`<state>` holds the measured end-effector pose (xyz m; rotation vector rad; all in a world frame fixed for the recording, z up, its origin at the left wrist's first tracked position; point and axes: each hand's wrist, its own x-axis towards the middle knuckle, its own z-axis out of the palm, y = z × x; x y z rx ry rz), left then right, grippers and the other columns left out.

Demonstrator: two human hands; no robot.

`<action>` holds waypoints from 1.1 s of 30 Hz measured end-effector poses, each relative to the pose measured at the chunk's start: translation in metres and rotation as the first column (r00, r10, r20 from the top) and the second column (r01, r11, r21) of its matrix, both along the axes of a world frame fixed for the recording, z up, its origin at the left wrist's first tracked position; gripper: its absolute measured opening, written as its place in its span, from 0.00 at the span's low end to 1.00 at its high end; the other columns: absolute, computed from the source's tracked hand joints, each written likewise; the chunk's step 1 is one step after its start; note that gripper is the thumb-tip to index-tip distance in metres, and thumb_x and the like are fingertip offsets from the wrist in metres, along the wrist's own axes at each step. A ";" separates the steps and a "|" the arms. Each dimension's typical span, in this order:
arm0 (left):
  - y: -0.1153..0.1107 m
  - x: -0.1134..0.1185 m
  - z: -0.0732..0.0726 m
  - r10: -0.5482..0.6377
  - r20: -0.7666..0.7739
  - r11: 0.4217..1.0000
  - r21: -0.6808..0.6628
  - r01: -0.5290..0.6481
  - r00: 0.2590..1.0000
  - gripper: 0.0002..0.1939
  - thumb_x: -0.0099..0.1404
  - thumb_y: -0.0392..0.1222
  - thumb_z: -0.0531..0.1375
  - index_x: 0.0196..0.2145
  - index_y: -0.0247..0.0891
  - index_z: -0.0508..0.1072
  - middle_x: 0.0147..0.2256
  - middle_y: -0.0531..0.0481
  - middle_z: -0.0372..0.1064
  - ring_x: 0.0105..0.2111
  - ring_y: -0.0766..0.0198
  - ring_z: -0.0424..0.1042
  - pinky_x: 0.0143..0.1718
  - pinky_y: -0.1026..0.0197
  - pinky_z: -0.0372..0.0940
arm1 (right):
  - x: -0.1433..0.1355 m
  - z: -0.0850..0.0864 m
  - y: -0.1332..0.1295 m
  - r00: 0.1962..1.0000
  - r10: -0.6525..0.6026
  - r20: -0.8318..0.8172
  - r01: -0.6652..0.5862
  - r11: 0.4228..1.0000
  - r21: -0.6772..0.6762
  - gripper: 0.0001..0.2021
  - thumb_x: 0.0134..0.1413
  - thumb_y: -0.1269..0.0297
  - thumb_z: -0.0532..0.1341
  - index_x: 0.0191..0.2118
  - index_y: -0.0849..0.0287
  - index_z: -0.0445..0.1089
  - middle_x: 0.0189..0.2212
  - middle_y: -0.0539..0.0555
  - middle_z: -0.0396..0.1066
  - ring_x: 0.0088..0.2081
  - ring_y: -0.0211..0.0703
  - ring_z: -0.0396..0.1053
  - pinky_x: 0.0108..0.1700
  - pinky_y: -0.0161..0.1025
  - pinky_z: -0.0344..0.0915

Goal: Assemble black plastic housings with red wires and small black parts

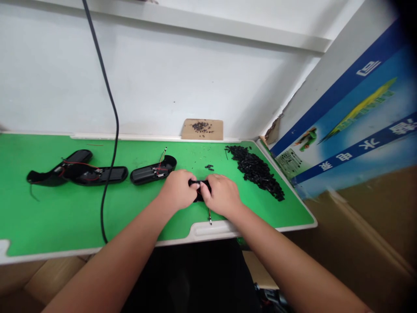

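Near the table's front edge, my left hand [180,189] and my right hand [223,194] both grip a black plastic housing [199,198]. My thumbs press on its upper side, and the fingers wrap around its ends, hiding most of it. From the housing a thin wire with a small connector [210,219] hangs down toward the edge. Just left of my left hand lies another black housing [146,174] with red wires. Right of my right hand spreads a long pile of small black parts [257,169]. A few loose black pieces [209,167] lie beyond my hands.
More black wired housings [107,174] lie at the left on the green table [65,217]. A black cable [112,104] hangs down across the left side. Cardboard with tiny dark pieces [187,132] leans against the back wall. A large printed box [352,130] stands at the right.
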<state>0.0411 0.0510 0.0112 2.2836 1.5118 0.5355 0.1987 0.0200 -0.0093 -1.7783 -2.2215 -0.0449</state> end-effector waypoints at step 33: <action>0.005 -0.006 0.000 0.054 0.072 0.998 -0.026 -0.052 0.996 0.08 0.59 0.38 0.60 0.34 0.35 0.79 0.34 0.46 0.77 0.35 0.58 0.72 0.40 0.57 0.65 | 0.000 -0.006 0.007 0.897 0.266 -0.354 -0.198 0.956 0.216 0.07 0.58 0.68 0.59 0.38 0.56 0.76 0.43 0.54 0.72 0.46 0.46 0.64 0.47 0.45 0.54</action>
